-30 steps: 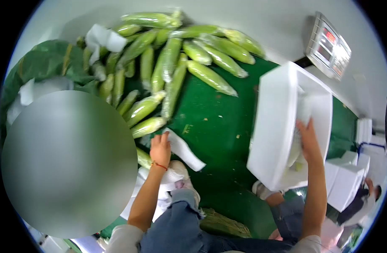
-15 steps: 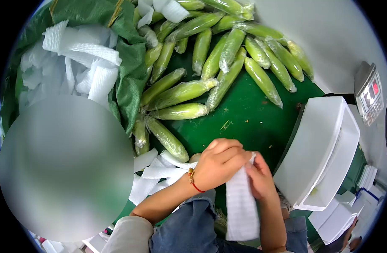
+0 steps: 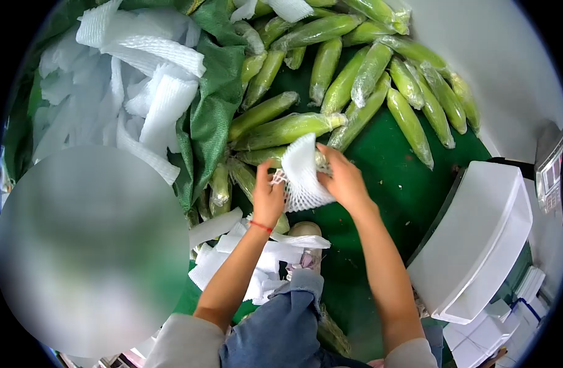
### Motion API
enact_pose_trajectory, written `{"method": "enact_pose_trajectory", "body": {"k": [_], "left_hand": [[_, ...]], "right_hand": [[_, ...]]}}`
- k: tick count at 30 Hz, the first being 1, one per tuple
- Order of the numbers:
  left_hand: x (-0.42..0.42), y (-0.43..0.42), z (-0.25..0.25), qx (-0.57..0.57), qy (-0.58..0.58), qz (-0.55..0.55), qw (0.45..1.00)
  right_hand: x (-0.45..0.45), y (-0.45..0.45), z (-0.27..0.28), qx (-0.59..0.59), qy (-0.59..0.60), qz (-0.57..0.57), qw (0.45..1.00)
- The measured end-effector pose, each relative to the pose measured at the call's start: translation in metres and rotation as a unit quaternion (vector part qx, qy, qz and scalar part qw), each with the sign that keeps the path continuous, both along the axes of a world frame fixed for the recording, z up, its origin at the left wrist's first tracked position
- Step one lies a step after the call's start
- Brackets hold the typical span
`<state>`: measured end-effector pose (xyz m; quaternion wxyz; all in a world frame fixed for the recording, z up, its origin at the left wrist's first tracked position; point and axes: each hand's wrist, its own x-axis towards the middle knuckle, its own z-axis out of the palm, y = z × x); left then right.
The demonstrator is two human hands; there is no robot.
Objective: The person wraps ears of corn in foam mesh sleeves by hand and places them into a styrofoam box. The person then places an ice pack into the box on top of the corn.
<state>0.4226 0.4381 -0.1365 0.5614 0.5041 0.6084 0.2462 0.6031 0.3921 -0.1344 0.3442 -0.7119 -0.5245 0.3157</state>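
Through the head camera, I look down on two bare hands working one white foam net sleeve (image 3: pixel 303 184) in the middle of the view, above a green floor (image 3: pixel 379 245). My left hand (image 3: pixel 269 197) is mostly closed, its curled fingers hooked on the sleeve's left edge, where the mesh is stretched into visible holes. My right hand (image 3: pixel 346 179) is part-closed, fingers and thumb gripping the right edge. The sleeve's upper part stands up in a smooth curved flap; its lower part fans out as netting. I cannot tell whether anything is inside it.

Just beyond the hands, long green vegetables wrapped in clear film (image 3: pixel 287 130) lie in a loose spread that runs far and right to a pale wall (image 3: pixel 477 61). One lies partly hidden behind the sleeve.

To handle this sleeve well, I judge that I should draw both edges apart evenly, with fingertips just inside the rim, because thin foam could tear if one side takes the strain. A light grip should keep the flap from folding over the opening.

Far left, a green woven sack (image 3: pixel 217 110) bulges with white foam strips (image 3: pixel 168 107). To the right, a white foam box (image 3: pixel 471 239) stands tilted in view, well apart from both hands.
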Motion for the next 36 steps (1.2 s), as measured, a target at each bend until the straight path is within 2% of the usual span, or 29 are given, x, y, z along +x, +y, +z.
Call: {"method": "enact_pose_trajectory", "body": {"k": [2,5,6,7,8,10,11,12,14,15,16,18,19,20,21,22,24,26,28,30,31,33,34,35,36], "left_hand": [[0.000,-0.001,-0.066,0.042,0.008,-0.008,0.999],[0.001,-0.012,-0.059,0.155,-0.019,-0.165,0.974],[0.006,-0.019,0.002,-0.016,-0.177,-0.108,0.978],[0.006,-0.029,0.035,-0.085,-0.250,-0.110,0.958],[-0.007,-0.044,0.015,-0.260,-0.418,-0.038,0.869],[-0.009,-0.072,0.031,-0.220,-0.322,-0.089,0.916],[-0.010,-0.075,0.015,-0.130,-0.242,-0.172,0.946],[-0.016,-0.081,-0.019,-0.036,-0.157,-0.250,0.955],[-0.024,-0.096,-0.066,0.150,0.017,-0.388,0.909],[-0.007,-0.079,-0.047,0.054,-0.046,-0.296,0.953],[0.010,-0.060,-0.027,-0.044,-0.105,-0.197,0.974],[0.020,-0.051,-0.036,0.044,0.005,-0.271,0.962],[0.027,-0.043,-0.046,0.094,0.057,-0.306,0.946],[0.025,-0.045,-0.059,0.179,0.014,-0.329,0.927],[0.021,-0.047,-0.056,-0.033,-0.043,-0.316,0.947],[0.022,-0.044,-0.054,-0.242,-0.098,-0.300,0.918],[0.030,-0.029,-0.026,-0.186,-0.094,-0.364,0.908],[0.066,-0.045,0.041,-0.259,-0.187,-0.268,0.909],[0.071,-0.053,0.053,-0.274,-0.156,-0.286,0.905],[0.070,-0.060,0.048,-0.301,-0.175,-0.275,0.896],[0.066,-0.062,0.047,-0.313,-0.211,-0.278,0.883],[0.083,-0.080,0.073,-0.132,-0.200,-0.317,0.918],[0.088,-0.084,0.088,-0.040,-0.192,-0.326,0.925],[0.086,-0.080,0.096,0.026,-0.169,-0.417,0.893],[0.086,-0.080,0.102,0.043,-0.202,-0.477,0.854]], "right_hand": [[-0.021,0.013,-0.032,-0.118,-0.030,-0.022,0.992],[-0.024,-0.008,-0.016,-0.089,0.256,-0.060,0.961],[-0.025,-0.019,0.016,-0.071,0.276,-0.089,0.954],[-0.027,-0.035,0.033,-0.047,0.290,-0.104,0.950],[-0.030,-0.050,0.044,-0.021,0.300,-0.122,0.946],[-0.036,-0.071,0.054,0.018,0.305,-0.158,0.939],[-0.037,-0.075,0.062,0.033,0.280,-0.191,0.940],[-0.036,-0.078,0.056,0.020,0.308,-0.231,0.923],[-0.038,-0.091,0.023,-0.009,0.360,-0.313,0.879],[-0.039,-0.091,-0.001,0.020,0.378,-0.319,0.869],[-0.042,-0.090,-0.022,0.020,0.409,-0.344,0.845],[-0.047,-0.087,-0.042,0.033,0.454,-0.380,0.805],[-0.042,-0.084,-0.045,0.044,0.463,-0.372,0.803],[-0.038,-0.086,-0.038,0.050,0.471,-0.369,0.800],[-0.037,-0.095,-0.027,0.048,0.477,-0.373,0.794],[-0.032,-0.097,-0.020,0.074,0.399,-0.338,0.849],[-0.033,-0.100,-0.003,0.097,0.394,-0.351,0.844],[-0.030,-0.104,0.018,0.116,0.435,-0.403,0.797],[-0.026,-0.113,0.014,0.151,0.421,-0.415,0.793],[-0.019,-0.125,0.015,0.179,0.370,-0.378,0.830],[-0.022,-0.132,0.021,0.182,0.358,-0.416,0.816],[-0.028,-0.139,0.051,0.190,0.336,-0.485,0.785],[-0.033,-0.156,0.059,0.171,0.586,-0.458,0.646],[-0.037,-0.182,0.073,0.133,0.789,-0.392,0.453],[-0.034,-0.216,0.105,0.085,0.903,-0.235,0.348]]}}
